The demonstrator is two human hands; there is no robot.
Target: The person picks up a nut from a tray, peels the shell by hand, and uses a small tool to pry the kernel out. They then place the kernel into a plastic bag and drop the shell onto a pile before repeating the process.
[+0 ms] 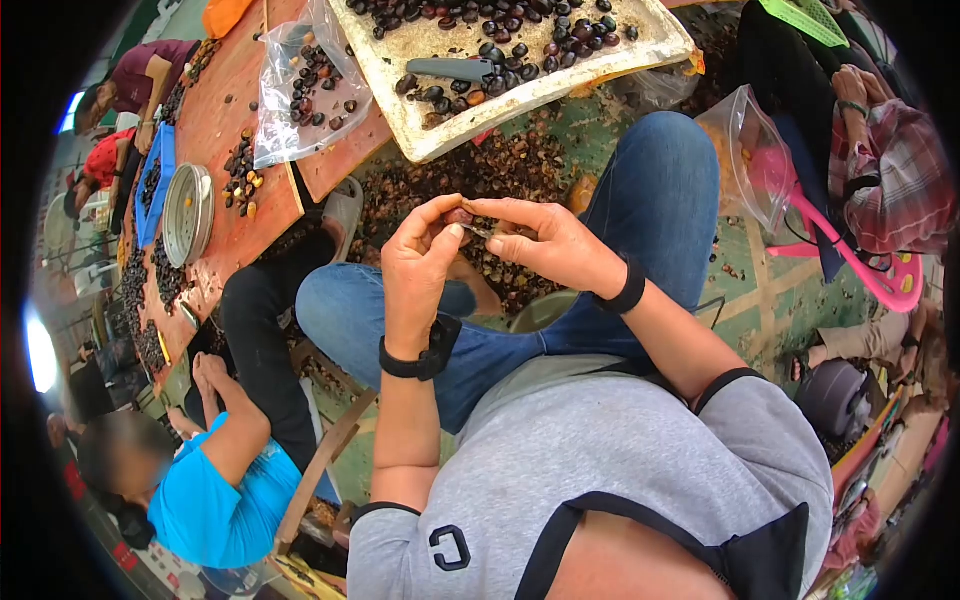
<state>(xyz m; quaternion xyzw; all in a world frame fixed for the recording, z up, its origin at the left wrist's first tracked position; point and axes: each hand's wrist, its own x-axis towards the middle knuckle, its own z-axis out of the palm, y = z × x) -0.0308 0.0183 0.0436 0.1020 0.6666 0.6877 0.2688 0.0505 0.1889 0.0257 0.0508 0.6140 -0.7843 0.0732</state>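
Note:
My left hand (415, 265) pinches a reddish-brown nut (459, 215) between thumb and fingers, in front of my knees. Against its near side lies a thin blade-like tool (477, 231), partly hidden, pinched by my right hand (550, 242). The fingertips of both hands almost meet around the nut. Beyond them a worn white tray (425, 140) holds many dark shiny nuts (500, 70). A grey-handled knife (450, 69) rests among these.
Left of the tray are a clear plastic bag (318, 90) of nuts, a round metal pan (187, 215) and a blue tray (155, 185) on a reddish table (235, 240). Shell scraps (400, 205) litter the floor. A person in blue (220, 490) sits at left; a pink stool (885, 285) stands right.

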